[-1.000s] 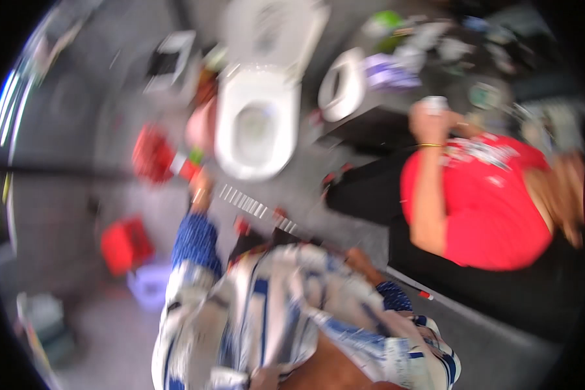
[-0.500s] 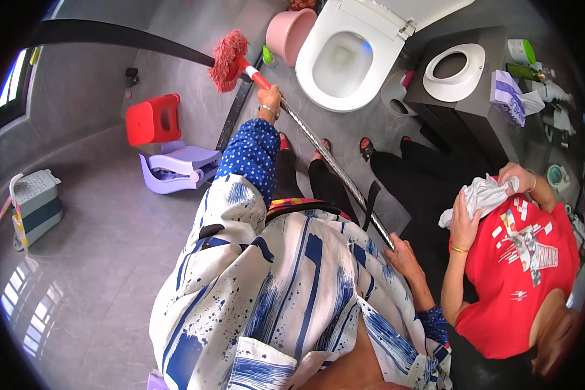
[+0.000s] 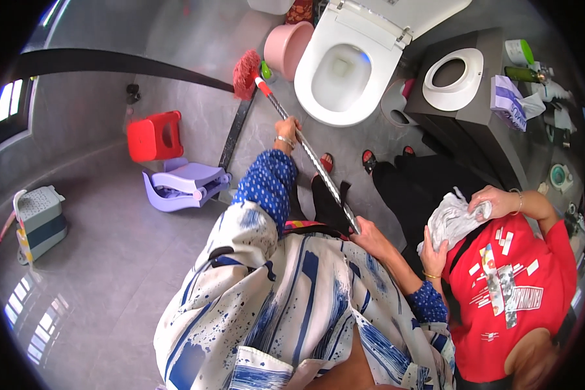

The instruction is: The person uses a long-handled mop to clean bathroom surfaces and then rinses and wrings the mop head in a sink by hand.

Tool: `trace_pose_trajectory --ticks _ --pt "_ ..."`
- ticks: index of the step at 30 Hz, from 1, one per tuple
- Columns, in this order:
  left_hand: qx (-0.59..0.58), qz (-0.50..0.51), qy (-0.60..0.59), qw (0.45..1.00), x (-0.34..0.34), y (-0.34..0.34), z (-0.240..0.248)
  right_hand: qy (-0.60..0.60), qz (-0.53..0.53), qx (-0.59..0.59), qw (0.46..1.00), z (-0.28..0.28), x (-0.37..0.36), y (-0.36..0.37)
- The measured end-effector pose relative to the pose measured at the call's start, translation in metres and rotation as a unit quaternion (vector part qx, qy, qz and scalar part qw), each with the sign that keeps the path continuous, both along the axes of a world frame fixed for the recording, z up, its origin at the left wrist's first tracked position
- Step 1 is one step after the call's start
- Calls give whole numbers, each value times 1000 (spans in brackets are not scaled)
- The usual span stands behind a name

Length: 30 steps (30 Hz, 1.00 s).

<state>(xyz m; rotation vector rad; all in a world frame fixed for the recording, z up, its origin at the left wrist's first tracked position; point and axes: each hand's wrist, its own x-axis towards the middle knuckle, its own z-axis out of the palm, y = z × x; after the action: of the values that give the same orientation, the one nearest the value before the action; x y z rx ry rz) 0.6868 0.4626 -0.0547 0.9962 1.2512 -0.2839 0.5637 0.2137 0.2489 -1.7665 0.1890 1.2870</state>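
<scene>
A mop (image 3: pixel 319 164) with a silvery twisted pole and a red collar slants across in front of me. Its red stringy head (image 3: pixel 246 74) is up at the black edge of a partition, left of the pink bucket. My left hand (image 3: pixel 288 130) is wrapped round the pole below the collar. Down by my waist, my right hand (image 3: pixel 368 236) grips the pole near its lower end. To my right a person in a red shirt (image 3: pixel 510 279) holds a crumpled white cloth (image 3: pixel 454 222) in both hands.
A toilet (image 3: pixel 340 71) with raised lid stands ahead, beside the pink bucket (image 3: pixel 286 49). A dark cabinet (image 3: pixel 487 62) bears a white seat ring and a tissue pack. Left are a red stool (image 3: pixel 155 135), a folded purple seat (image 3: pixel 187 184) and a grey bucket (image 3: pixel 40 221).
The mop head has moved right and down, closer to the pink bucket. My left hand has shifted right and down, my right hand left and up. The person's cloth has moved lower and left.
</scene>
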Motion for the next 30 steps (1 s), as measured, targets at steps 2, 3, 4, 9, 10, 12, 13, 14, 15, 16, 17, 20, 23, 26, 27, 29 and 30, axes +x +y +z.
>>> trace_pose_trajectory --ticks 2,3,4,9,10,12,13,14,15,16,17,20,23,26,27,29,30 --pt "-17 35 10 999 17 -8 14 15 -16 -2 1000 -21 1 -4" --pt "-29 -6 -1 1000 22 3 9 11 -14 3 1000 -22 4 -3" --pt "-15 -22 9 1000 22 5 4 21 -11 3 1000 -21 8 -1" --pt "-8 -23 -18 1000 43 2 -2 30 -38 2 999 -18 17 2" --pt "-17 -45 -40 998 47 3 -2 29 -35 -2 999 -15 19 3" --pt "-27 -58 -93 994 51 1 4 23 -36 -3 999 -7 21 2" --pt "-27 -59 -94 993 56 -3 17 18 -39 -6 999 -5 20 0" --pt "-33 -78 -105 991 63 -6 31 6 -43 1 999 -7 14 -6" --pt "-35 -97 -114 988 65 -8 46 6 -43 5 999 -10 5 -14" --pt "-34 -117 -151 981 66 -10 55 -19 -23 -8 1000 -12 -3 -21" --pt "-31 -117 -152 981 66 -15 65 -44 -3 -20 999 -13 -11 -28" --pt "-83 -47 -151 984 60 -30 97 -79 3 -41 996 -12 -51 -49" --pt "-94 -91 -138 982 47 -41 123 -47 -43 -8 998 -8 -76 -86" --pt "-98 -18 -114 988 35 -52 144 -11 -77 27 997 -3 -84 -109" --pt "-94 -20 -114 989 32 -56 150 -21 -88 26 996 11 -81 -109" --pt "-110 -31 -116 987 25 -72 161 -27 -104 26 994 47 -67 -113" --pt "-120 -29 -112 986 24 -78 167 -80 -126 25 988 69 -55 -108"
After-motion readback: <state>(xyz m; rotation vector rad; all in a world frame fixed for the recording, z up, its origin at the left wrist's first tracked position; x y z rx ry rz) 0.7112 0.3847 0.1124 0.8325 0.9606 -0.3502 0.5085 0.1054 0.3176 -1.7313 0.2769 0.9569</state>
